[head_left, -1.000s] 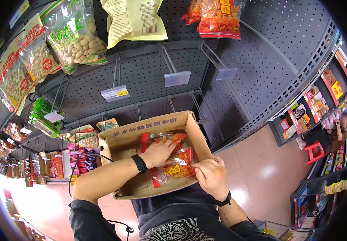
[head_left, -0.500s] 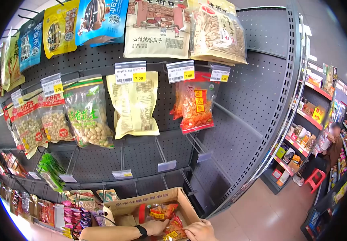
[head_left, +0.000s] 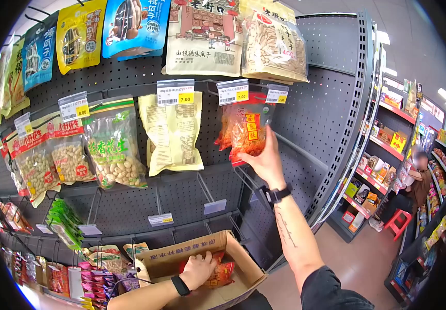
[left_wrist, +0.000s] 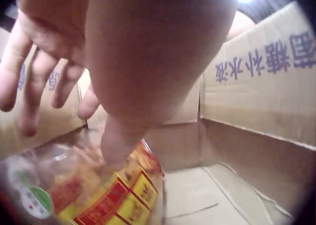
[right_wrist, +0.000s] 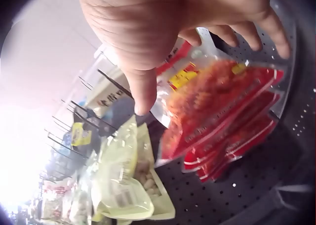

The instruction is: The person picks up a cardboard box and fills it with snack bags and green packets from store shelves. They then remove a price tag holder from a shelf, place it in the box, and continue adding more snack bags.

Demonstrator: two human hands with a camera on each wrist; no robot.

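Our right fingers pinch the snack bag by its lower edge, we judge the surest hold on something light and slippery; left fingers lie spread.

Box packets: largely covered by the left hand.
Their print: blurred, cut off at the bottom edge (left wrist view).
Hanging red packet: lower corner covered by the right hand.
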